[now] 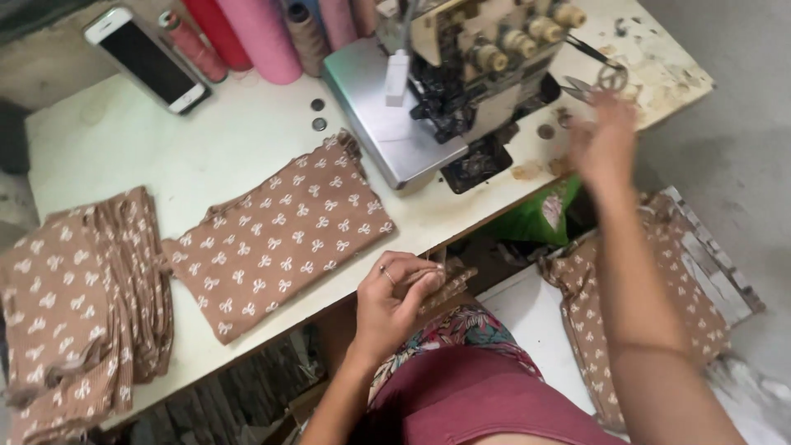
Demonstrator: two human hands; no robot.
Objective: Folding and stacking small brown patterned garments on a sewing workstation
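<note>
At nine o'clock a stack of brown cloth [78,305] with little white bows hangs over the edge of the white table [124,140]. At eleven o'clock lies a phone [147,59], and next to it stand pink and red thread cones [259,33]. In the middle lies one flat piece of bow cloth [280,243]. At six o'clock the left hand [395,297] is closed tight on a small folded cloth strip [449,280], right at the table's edge. At twelve o'clock sits the sewing machine [470,74] on its grey plate.

At two o'clock the right hand [606,144] reaches for the scissors [597,82]. It is blurry, so I cannot tell if its fingers are wide or closed. It might bump the sharp tips, because it is next to them. The scissors could slip off too, since they lie near the table corner. The big stack may slide down, as much of it hangs over.

The table is stained and chipped by the scissors. At four o'clock more bow cloth [643,288] fills a bin on the grey floor.
</note>
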